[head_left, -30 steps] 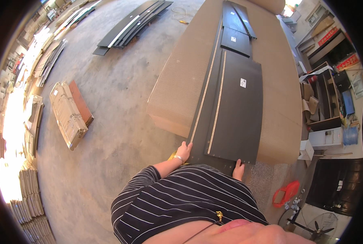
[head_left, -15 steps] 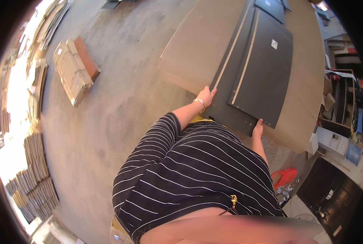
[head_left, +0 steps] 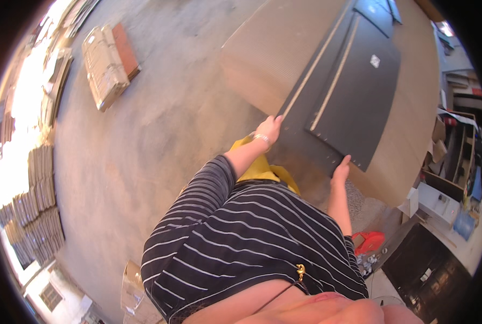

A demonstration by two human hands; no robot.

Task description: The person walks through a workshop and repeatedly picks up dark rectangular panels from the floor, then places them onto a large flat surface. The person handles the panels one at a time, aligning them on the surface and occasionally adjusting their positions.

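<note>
A long dark board (head_left: pixel 300 127) with a pale strip along its left side lies on brown cardboard (head_left: pixel 268 59). My left hand (head_left: pixel 269 129) is closed on its near left corner, fingers curled round the edge. My right hand (head_left: pixel 341 168) grips the near right corner, thumb on top and the other fingers hidden beneath. On this board rests a second dark board (head_left: pixel 360 97), also with a pale strip and a small white label. A further dark panel (head_left: pixel 375 15) with a bluish sheen lies at the far end.
Wrapped flat packages (head_left: pixel 105 65) lie on the floor to the left. Stacked flat cardboard (head_left: pixel 38 200) stands at the far left. On the right are an open box of parts (head_left: pixel 459 156), a white box (head_left: pixel 438 201) and a red bag (head_left: pixel 369 242).
My body has drawn back from the boards, and more yellow cloth shows at my waist. Both hands keep their hold on the lower board.
</note>
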